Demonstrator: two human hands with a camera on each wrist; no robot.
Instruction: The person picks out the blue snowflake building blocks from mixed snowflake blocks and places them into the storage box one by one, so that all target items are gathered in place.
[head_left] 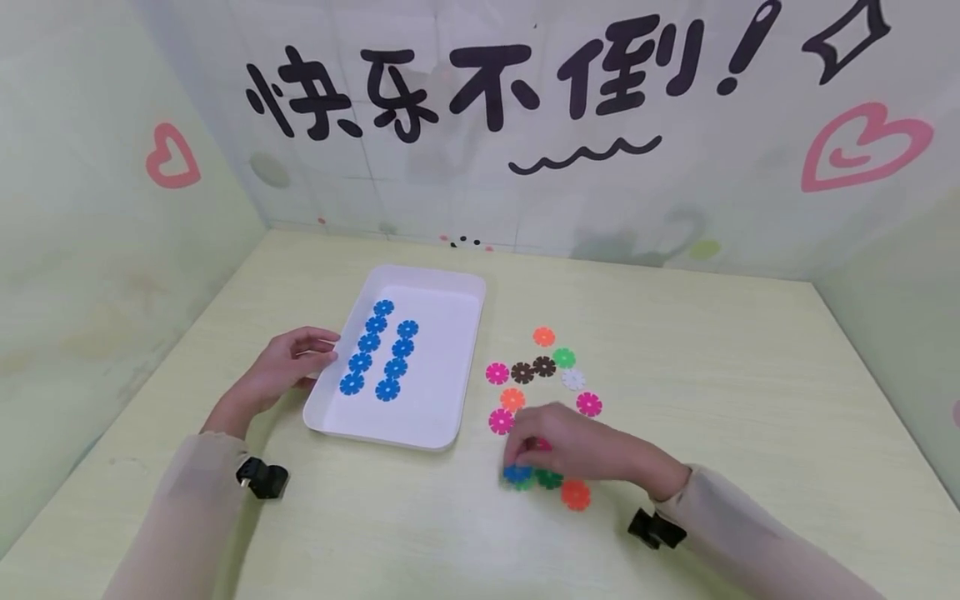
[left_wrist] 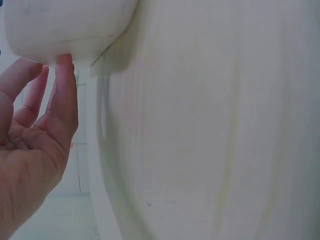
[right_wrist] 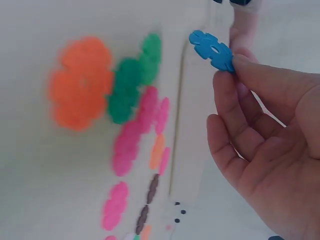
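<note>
Between thumb and forefinger my right hand (head_left: 564, 440) pinches a blue snowflake disc (right_wrist: 212, 50). It hovers just over the near end of a loose group of coloured discs, among them a dark green disc (head_left: 550, 479) and an orange-red disc (head_left: 576, 495). A white tray (head_left: 427, 427) stands left of the group, with blue discs (head_left: 369, 342) laid inside in two lengthwise rows. At the tray's left side, my left hand (head_left: 279, 367) touches the outer wall with fairly straight fingertips. In the left wrist view those fingers (left_wrist: 65, 85) meet the tray's wall.
Farther back in the group lie pink discs (head_left: 497, 373), brown discs (head_left: 522, 372), a light green disc (head_left: 564, 357) and a white disc (head_left: 573, 379). A printed wall (head_left: 465, 200) borders the pale tabletop (head_left: 712, 358) at the back, and side walls flank it.
</note>
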